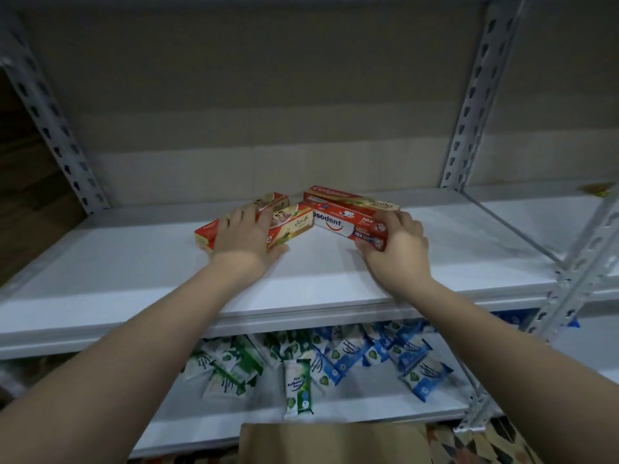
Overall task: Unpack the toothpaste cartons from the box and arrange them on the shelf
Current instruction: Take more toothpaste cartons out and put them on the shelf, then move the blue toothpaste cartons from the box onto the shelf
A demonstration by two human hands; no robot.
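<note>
Four toothpaste cartons are lying flat on the white shelf (335, 279) in front of you, in two pairs that are meeting near the middle like a shallow V. The left pair (288, 217) is running its long axis from front-left to back-right; the right pair is running from back-left to front-right. Your left hand (246, 241) is pressing palm-down over the front-left carton, fingers spread across its top and thumb lying along the near edge. Your right hand (395, 244) is curling around the right end of the Pepsodent carton (345, 224), fingers over the top and thumb underneath at the front. Just behind it, touching, the Colgate carton (338, 195) is lying parallel.

The shelf is sitting in a grey slotted-metal rack (472, 95) against a dull beige wall, in dim light. On the lower shelf, green and blue wipe packets (338, 360) are lying scattered. A brown cardboard box flap (331, 442) is showing at the bottom edge.

The left cartons are red and tan with yellow ends; the Pepsodent one is red, white and blue.
</note>
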